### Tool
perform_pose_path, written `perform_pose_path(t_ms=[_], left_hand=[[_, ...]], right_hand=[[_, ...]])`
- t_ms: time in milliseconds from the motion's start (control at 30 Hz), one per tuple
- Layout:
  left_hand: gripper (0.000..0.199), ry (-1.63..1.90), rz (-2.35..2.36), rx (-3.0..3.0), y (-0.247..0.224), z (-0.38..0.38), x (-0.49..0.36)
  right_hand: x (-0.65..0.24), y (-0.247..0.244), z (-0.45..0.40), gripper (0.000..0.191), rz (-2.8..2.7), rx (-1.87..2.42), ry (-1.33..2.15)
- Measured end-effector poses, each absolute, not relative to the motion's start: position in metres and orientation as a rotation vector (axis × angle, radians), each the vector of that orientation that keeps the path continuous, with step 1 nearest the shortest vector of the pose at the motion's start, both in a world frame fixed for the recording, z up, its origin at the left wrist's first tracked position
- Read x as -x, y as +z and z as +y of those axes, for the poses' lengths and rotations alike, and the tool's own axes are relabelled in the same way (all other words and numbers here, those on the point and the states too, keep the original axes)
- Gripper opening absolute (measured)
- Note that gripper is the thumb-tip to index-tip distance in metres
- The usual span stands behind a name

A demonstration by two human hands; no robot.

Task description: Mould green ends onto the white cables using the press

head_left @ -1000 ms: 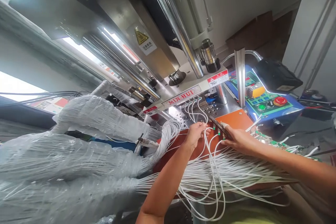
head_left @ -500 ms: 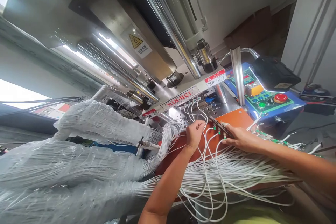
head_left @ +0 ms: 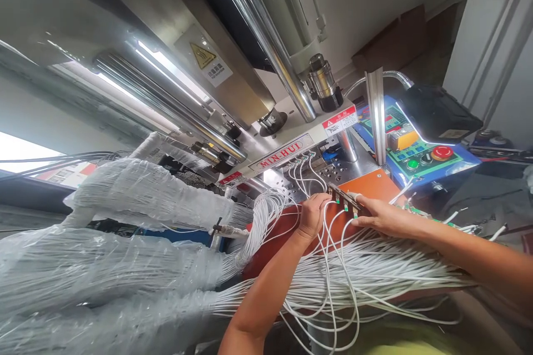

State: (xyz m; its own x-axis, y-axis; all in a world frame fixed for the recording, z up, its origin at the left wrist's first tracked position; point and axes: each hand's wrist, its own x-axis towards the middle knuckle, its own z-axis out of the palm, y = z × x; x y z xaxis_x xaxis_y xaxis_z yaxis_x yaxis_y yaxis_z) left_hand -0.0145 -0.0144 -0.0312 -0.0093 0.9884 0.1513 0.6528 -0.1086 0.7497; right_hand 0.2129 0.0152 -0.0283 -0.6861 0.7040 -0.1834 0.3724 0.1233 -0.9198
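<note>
My right hand [head_left: 372, 212] grips one end of a dark metal bar [head_left: 345, 197], thumb on top and fingers beneath. Small green-ended connectors sit along the bar's near side, each with a white cable [head_left: 343, 247] looping down from it. At the bar's other end is my left hand [head_left: 315, 214], its fingers closed near the leftmost connector. Exactly what those left fingers pinch is hidden. Below both hands lies a thick spread of white cables [head_left: 375, 266] on an orange-brown work surface [head_left: 368, 183].
Beyond my hands stands a press [head_left: 287, 147] with shiny columns and several white cables entering it. A blue control box [head_left: 441, 169] with a red stop button sits at the right. Plastic-wrapped cable bundles [head_left: 137, 266] fill the left. A black lamp [head_left: 441, 113] hangs above the box.
My left hand has moved right and closed in on the bar's left end, where it was apart before. My right hand keeps its hold. The view has shifted slightly.
</note>
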Motion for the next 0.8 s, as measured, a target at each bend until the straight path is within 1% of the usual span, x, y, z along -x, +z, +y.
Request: perform_pose_path(t_ms=[300, 467, 567, 667, 733, 800], left_hand=[[0.017, 0.945, 1.722, -1.847, -0.035, -0.013, 0.014], [0.018, 0.922, 1.756, -1.879, -0.035, -0.011, 0.014], [0.016, 0.964, 1.71, -1.895, -0.038, -0.011, 0.016], [0.015, 1.041, 1.661, -1.976, -0.045, -0.01, 0.016], [0.012, 1.07, 1.635, -2.083, -0.051, -0.01, 0.014], [0.01, 1.058, 1.609, -2.193, -0.055, -0.008, 0.01]], right_hand=[[-0.215, -0.025, 0.015, 0.053, -2.159, 1.085, 1.563], [-0.213, -0.025, 0.018, 0.046, -2.251, 1.051, 1.432], [-0.212, -0.024, 0.018, 0.04, -2.345, 1.049, 1.362], [-0.212, -0.023, 0.013, 0.038, -2.456, 1.134, 1.269], [-0.213, -0.022, 0.009, 0.042, -2.551, 1.205, 1.157], [-0.212, -0.022, 0.004, 0.051, -2.677, 1.305, 0.967]])
